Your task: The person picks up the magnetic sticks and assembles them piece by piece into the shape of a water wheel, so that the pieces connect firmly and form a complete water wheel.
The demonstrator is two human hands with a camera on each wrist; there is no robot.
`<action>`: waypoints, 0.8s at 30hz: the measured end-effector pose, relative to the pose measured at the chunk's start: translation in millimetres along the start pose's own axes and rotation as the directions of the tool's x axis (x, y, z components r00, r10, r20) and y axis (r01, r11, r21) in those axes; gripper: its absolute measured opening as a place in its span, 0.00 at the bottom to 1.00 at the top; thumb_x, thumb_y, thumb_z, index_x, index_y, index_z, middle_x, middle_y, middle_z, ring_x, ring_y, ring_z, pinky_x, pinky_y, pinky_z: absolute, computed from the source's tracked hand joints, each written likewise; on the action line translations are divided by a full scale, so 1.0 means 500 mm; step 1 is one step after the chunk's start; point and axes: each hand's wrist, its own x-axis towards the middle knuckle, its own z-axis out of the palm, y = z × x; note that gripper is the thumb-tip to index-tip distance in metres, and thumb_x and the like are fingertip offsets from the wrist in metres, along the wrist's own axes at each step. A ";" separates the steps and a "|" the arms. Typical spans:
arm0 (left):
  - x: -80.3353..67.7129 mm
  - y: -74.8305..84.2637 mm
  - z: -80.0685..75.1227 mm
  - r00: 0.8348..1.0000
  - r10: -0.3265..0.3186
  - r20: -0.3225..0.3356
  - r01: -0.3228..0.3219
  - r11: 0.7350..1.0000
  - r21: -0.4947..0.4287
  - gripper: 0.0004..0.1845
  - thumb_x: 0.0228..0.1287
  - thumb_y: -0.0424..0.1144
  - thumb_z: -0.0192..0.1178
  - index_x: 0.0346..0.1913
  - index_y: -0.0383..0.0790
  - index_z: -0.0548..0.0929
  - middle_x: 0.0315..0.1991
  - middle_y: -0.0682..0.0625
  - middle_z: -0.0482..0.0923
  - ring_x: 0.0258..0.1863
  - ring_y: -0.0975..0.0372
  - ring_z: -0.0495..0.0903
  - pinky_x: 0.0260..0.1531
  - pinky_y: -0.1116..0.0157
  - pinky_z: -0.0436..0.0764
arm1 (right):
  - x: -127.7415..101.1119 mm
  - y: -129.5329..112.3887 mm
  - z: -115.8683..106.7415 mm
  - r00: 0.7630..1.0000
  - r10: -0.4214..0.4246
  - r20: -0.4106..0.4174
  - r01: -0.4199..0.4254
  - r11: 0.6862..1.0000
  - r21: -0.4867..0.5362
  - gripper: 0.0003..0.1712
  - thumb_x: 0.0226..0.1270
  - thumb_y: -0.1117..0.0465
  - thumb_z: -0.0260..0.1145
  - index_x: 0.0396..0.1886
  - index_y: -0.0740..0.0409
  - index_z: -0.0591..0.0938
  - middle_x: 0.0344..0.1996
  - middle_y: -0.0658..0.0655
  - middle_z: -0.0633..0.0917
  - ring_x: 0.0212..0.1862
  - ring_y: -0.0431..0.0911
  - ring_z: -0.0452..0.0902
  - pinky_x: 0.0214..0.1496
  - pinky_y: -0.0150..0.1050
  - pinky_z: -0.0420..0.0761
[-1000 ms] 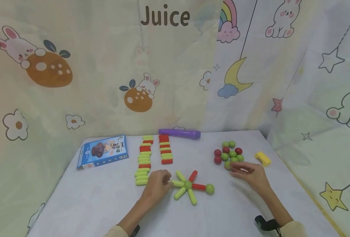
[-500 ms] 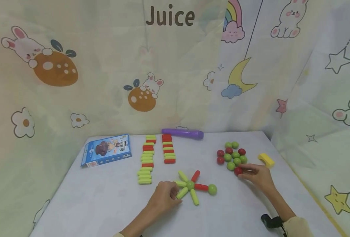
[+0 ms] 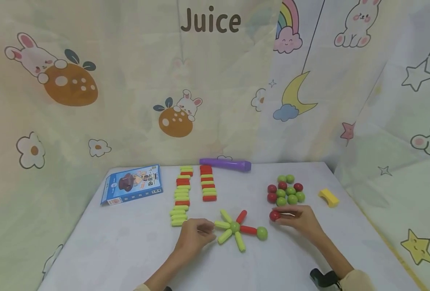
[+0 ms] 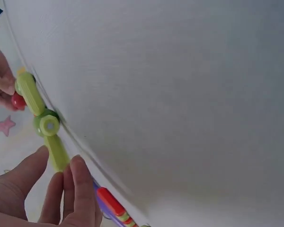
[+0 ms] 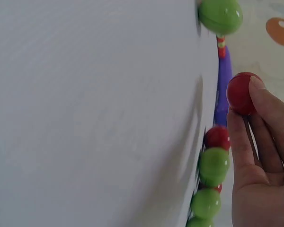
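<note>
Person at white table [image 3: 120,250], seen from across the room. L to R: left hand [image 3: 193,236] rests beside the star-shaped build [image 3: 235,228], fingertips [image 4: 78,163] pinching the end of its nearest lime stick [image 4: 57,153]. A sec ago that hand sat slightly nearer the rows of sticks [image 3: 194,190] just beyond it; the build hasn't shifted.

The build: a green hub ball w/ four lime spokes & two red ones, a green ball [image 3: 262,233] capping the red spoke pointing toward the right hand.

Right hand [image 3: 298,220] has pulled back from the cluster of balls [image 3: 285,190], which sits just past its fingers. It now holds one red ball [image 3: 275,215] between thumb & fingertips, carried partway toward the build but clear of it. Half a sec ago the ball was at the cluster's edge; so one ball is picked, prob. bound for a free spoke. It's glossy, smooth, round: an easy roller if let go.

Off to the right hand's far side: yellow block [image 3: 328,197]. Beyond the left hand: blue box [image 3: 132,189], purple tube [image 3: 225,164].
</note>
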 end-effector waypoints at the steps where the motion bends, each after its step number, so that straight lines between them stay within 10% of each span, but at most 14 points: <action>1: 0.001 -0.002 -0.004 1.000 -0.008 -0.010 0.008 1.000 -0.015 0.11 0.60 0.29 0.79 0.45 0.35 0.92 0.39 0.47 0.90 0.37 0.62 0.87 0.38 0.68 0.88 | 0.007 -0.002 0.008 1.000 -0.005 0.015 0.005 1.000 0.010 0.22 0.61 0.76 0.79 0.55 0.76 0.87 0.51 0.72 0.90 0.51 0.35 0.90 0.52 0.32 0.88; 13: 0.023 -0.008 0.017 0.998 -0.049 -0.037 0.047 0.998 -0.042 0.08 0.63 0.31 0.77 0.44 0.36 0.90 0.39 0.49 0.90 0.38 0.60 0.89 0.38 0.65 0.89 | 0.109 0.012 0.089 0.996 0.026 0.090 -0.022 0.999 -0.038 0.21 0.63 0.73 0.79 0.56 0.72 0.88 0.53 0.68 0.90 0.59 0.63 0.87 0.60 0.38 0.86; 24: 0.050 -0.005 0.029 0.994 -0.062 -0.091 0.062 0.998 -0.010 0.09 0.62 0.29 0.78 0.45 0.35 0.91 0.37 0.49 0.90 0.37 0.61 0.89 0.40 0.64 0.90 | 0.123 0.021 0.096 0.984 0.046 0.172 -0.028 0.994 -0.105 0.23 0.63 0.65 0.81 0.57 0.64 0.90 0.52 0.61 0.92 0.60 0.56 0.87 0.61 0.31 0.83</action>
